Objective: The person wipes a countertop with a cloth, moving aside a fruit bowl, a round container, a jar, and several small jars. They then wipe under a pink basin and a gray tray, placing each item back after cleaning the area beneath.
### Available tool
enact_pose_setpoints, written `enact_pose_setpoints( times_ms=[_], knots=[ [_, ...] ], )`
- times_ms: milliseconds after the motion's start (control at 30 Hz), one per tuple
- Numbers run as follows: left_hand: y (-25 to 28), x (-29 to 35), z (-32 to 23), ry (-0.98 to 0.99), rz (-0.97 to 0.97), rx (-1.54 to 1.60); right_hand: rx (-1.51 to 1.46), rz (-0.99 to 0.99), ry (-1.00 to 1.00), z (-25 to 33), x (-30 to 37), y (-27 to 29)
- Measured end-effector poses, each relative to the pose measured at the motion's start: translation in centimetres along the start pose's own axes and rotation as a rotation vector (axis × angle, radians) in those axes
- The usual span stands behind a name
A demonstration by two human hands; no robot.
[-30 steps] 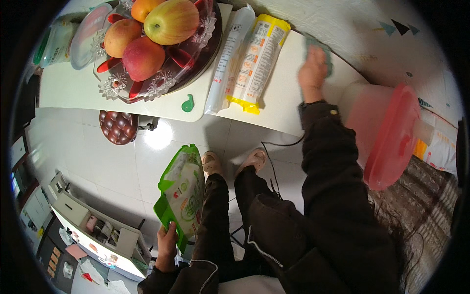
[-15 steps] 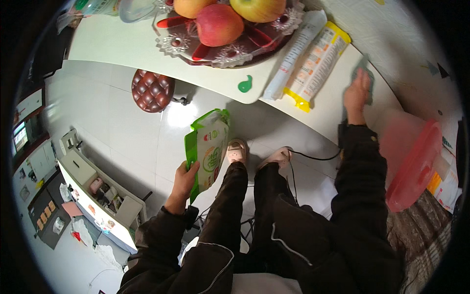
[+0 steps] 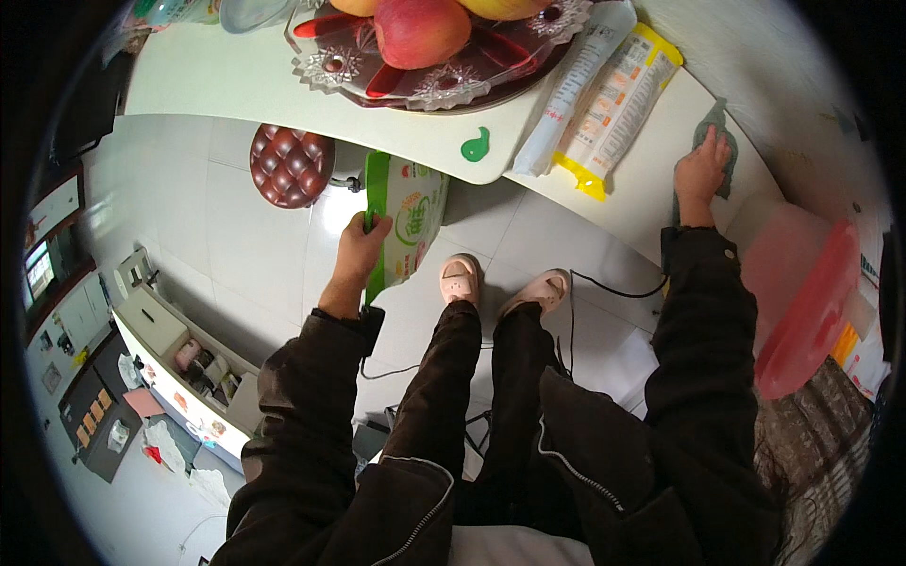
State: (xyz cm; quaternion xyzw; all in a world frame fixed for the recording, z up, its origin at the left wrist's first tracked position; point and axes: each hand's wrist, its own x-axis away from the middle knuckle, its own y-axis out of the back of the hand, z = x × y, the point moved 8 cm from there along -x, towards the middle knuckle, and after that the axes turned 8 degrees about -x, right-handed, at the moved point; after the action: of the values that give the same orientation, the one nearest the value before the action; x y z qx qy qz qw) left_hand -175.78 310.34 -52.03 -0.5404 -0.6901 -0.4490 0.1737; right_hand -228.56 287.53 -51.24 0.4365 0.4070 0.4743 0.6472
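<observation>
My left hand [image 3: 357,257] is closed on the green edge of a green-and-white plastic package [image 3: 412,222], which hangs beside the white table [image 3: 377,130]. The package's upper part meets the table's near edge in view. At the table's right end, my right hand [image 3: 698,179] presses a grey-green cloth [image 3: 723,151] onto the top, its fingers bent over it. Left of that hand lie a long pack with yellow ends [image 3: 618,111] and a pale slim pack [image 3: 578,90]. A small green comma-shaped piece [image 3: 476,145] lies near the table's front corner.
A glass fruit dish [image 3: 448,90] with apples [image 3: 420,33] stands at the back. A translucent pink bin [image 3: 802,302] is right of my right forearm. A brown tufted stool [image 3: 291,168] stands left, and a dark cable [image 3: 618,289] runs near my feet.
My left hand has carried the package forward, up to the table's edge. My right hand and the cloth have moved slightly to the right and nearer. The view has shifted a little.
</observation>
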Motion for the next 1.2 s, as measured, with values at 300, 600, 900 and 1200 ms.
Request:
enact_pose_setpoints(
  times_ms=[300,600,900,1200],
  knots=[
    [1.7,-0.2,-0.3,-0.065,-0.137,-0.290,-0.317,-0.075,-0.045,0.1,0.3,1.7],
    [4.0,0.2,1.8,-0.114,-0.342,-0.421,0.001,0.166,0.213,10.7,11.1,2.8],
    [6.0,-2.1,4.8,0.026,-0.100,-0.334,-0.070,0.068,0.045,1.4,9.8,2.4],
    [4.6,1.9,0.8,-0.340,-0.385,-0.641,-0.056,-0.162,0.054,2.0,10.9,2.9]
  ],
)
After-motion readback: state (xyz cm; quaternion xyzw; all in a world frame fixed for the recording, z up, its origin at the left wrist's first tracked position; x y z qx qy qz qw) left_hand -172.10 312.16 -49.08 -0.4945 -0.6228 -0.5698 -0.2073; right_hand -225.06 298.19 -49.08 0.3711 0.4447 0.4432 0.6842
